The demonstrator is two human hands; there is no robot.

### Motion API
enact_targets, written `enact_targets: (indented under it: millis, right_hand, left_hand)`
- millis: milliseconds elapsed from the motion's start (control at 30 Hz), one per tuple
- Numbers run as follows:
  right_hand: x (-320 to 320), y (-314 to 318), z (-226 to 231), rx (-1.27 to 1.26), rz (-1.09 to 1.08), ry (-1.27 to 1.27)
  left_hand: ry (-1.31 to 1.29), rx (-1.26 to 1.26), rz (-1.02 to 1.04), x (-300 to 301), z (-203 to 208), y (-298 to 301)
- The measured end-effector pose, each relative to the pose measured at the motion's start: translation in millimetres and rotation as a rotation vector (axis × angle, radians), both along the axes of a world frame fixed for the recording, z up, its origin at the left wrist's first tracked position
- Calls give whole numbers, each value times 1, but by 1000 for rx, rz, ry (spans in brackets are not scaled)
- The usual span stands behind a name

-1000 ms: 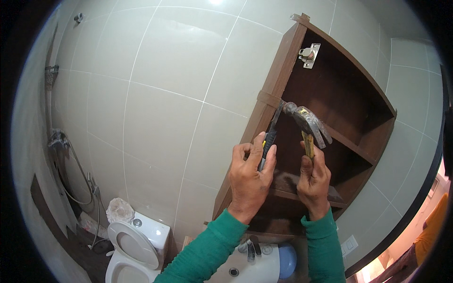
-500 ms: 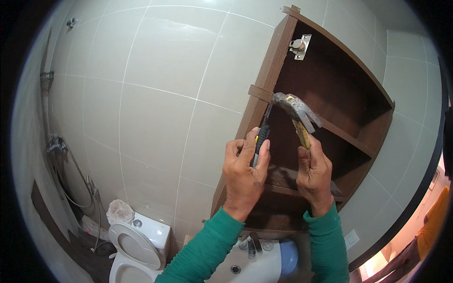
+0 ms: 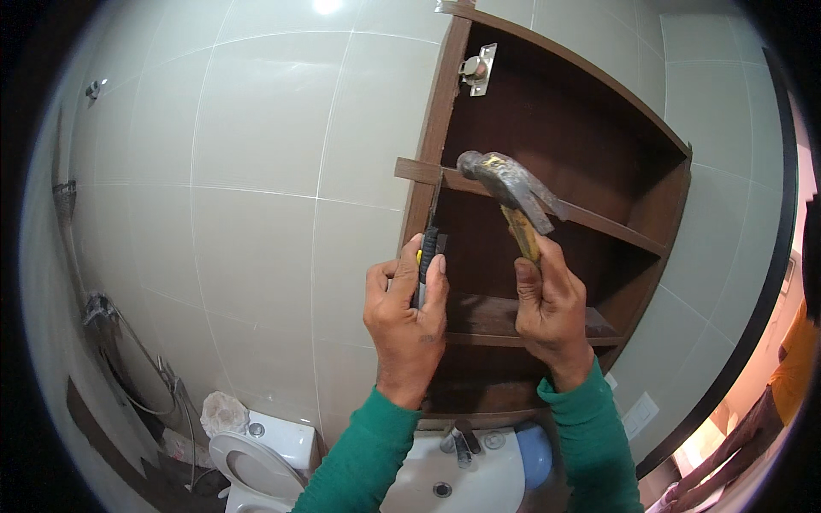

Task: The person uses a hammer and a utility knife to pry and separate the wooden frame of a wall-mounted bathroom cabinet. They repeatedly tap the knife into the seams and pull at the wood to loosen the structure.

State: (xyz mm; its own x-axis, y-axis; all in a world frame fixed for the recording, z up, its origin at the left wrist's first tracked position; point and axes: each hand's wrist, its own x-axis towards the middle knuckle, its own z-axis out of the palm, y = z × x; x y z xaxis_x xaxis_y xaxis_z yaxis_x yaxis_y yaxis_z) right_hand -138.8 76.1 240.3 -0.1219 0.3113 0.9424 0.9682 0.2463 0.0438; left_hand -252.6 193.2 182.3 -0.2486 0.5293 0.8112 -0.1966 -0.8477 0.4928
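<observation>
My left hand (image 3: 406, 316) is closed round a utility knife (image 3: 428, 248) with a black, grey and yellow handle. Its thin blade points up along the cabinet's left frame and meets a short wooden strip (image 3: 415, 169) that sticks out across that frame. In my right hand (image 3: 554, 312) is a claw hammer (image 3: 506, 184), gripped high on its worn yellow handle. The hammer's striking face is turned left toward the strip and blade, with a small gap between. Behind both hands is the brown wooden cabinet (image 3: 449, 98), doorless, with several shelves.
A metal hinge (image 3: 478, 70) is fixed inside the cabinet's upper left. Below stand a white sink (image 3: 410, 474) with a faucet (image 3: 462, 445), a blue rounded object (image 3: 534, 455) and a toilet (image 3: 286, 440). At the right, another person (image 3: 791, 376) is partly visible beyond the doorway.
The hammer head has drawn back to the right from the strip's end. My left hand still holds the knife blade by the strip. The whole scene has shifted left in view.
</observation>
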Motion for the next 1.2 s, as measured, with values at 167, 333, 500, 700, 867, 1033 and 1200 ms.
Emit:
enact_targets:
  millis: [167,333,500,700,867,1033,1200]
  right_hand:
    - [0,4,-4,10,10,-34]
    - [2,7,-2,-36,10,-31]
    - [7,10,-7,-17,-3,-35]
    - [1,8,1,-18,17,-49]
    - [1,3,0,-100,7,56]
    - [4,4,-1,-20,8,-76]
    - [0,6,4,-22,4,-86]
  left_hand:
    - [33,37,56,-6,0,1]
    - [45,60,60,-7,-1,6]
    - [27,63,30,-5,-2,8]
    - [25,36,10,-3,-2,4]
    - [38,40,16,-4,-1,4]
    - [33,29,-7,-6,0,3]
    - [51,49,16,-8,-2,7]
